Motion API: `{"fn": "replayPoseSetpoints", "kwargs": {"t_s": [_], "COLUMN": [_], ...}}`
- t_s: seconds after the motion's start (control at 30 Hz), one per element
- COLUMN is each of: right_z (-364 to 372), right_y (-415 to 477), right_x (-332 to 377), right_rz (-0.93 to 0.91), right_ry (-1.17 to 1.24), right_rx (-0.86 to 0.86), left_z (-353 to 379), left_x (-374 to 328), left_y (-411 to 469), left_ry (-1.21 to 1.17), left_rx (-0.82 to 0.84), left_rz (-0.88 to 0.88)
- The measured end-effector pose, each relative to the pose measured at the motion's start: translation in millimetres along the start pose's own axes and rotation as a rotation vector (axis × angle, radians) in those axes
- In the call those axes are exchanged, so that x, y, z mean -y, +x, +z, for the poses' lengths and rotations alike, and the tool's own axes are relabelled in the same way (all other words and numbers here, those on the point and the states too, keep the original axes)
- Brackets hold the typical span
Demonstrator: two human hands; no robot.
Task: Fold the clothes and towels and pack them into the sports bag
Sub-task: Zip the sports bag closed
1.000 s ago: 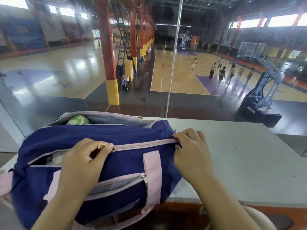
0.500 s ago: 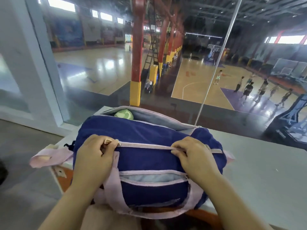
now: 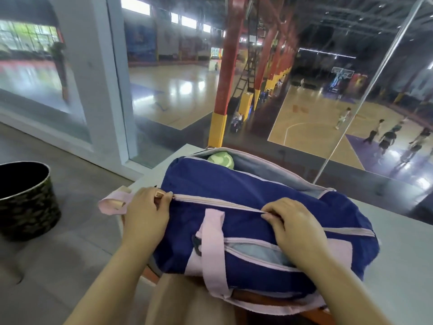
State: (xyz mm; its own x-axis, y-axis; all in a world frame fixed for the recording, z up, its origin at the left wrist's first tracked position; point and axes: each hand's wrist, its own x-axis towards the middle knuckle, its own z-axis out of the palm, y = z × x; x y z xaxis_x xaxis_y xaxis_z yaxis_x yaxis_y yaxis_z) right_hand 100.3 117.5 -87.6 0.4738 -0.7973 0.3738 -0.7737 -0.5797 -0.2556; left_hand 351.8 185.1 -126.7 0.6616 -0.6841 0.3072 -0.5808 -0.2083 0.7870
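Fingers (image 3: pixel 164 199) of the left hand (image 3: pixel 145 216), just right of a dark bin (image 3: pixel 25 200) on the floor and a pink strap (image 3: pixel 112 202) that sticks out past the table edge, are curled and pinch the pull (image 3: pixel 160 195) at the left end of the zip (image 3: pixel 218 203); the bag (image 3: pixel 234 184), blue with pink trim, lies across the near corner of the table (image 3: pixel 398 259), partly overhanging toward the person; between the two hands the zip looks closed, and the tape to the right of the right hand looks closed too, so this compartment is judged zipped to its end or nearly so; behind it a second opening gapes, showing grey lining and a pale green item (image 3: pixel 221 160) whose kind cannot be told; on the near face a pocket (image 3: pixel 253 253) stands slightly open, its contents hidden; the right hand (image 3: pixel 297 228) rests on the middle of the bag, its fingertips (image 3: pixel 269 215) and thumb narrowed onto the zip tape, apparently bracing it; whatever was packed under the zip is out of sight; judged from this, folding and packing are largely done; left to do: seating the pull home, then closing the rear opening and the pocket.
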Motion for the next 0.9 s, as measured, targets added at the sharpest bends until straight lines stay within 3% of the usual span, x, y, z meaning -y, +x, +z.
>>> {"fn": "replayPoseSetpoints", "kwargs": {"t_s": [0.13,0.37,0.63,0.77,0.9], "right_z": [9,-15,-46,-60,-63], "right_y": [-7,-2,-11,-9,-4], "right_x": [-2,-7,-65,-102,-135], "right_rz": [-0.034,-0.035,0.172,0.362,0.485], "right_ry": [-0.029,0.143,0.161,0.188,0.183], "right_rx": [-0.042,0.121,-0.070,-0.185,-0.179], "left_z": [-2,0,31,67,116], "left_x": [9,-5,-55,-103,-150], "left_y": [-1,-2,-4,-6,-6], "left_ry": [-0.036,-0.028,-0.031,-0.036,-0.043], "left_rx": [0.032,-0.036,0.143,0.327,0.444], "left_rz": [-0.048,-0.025,0.377,0.577,0.744]}}
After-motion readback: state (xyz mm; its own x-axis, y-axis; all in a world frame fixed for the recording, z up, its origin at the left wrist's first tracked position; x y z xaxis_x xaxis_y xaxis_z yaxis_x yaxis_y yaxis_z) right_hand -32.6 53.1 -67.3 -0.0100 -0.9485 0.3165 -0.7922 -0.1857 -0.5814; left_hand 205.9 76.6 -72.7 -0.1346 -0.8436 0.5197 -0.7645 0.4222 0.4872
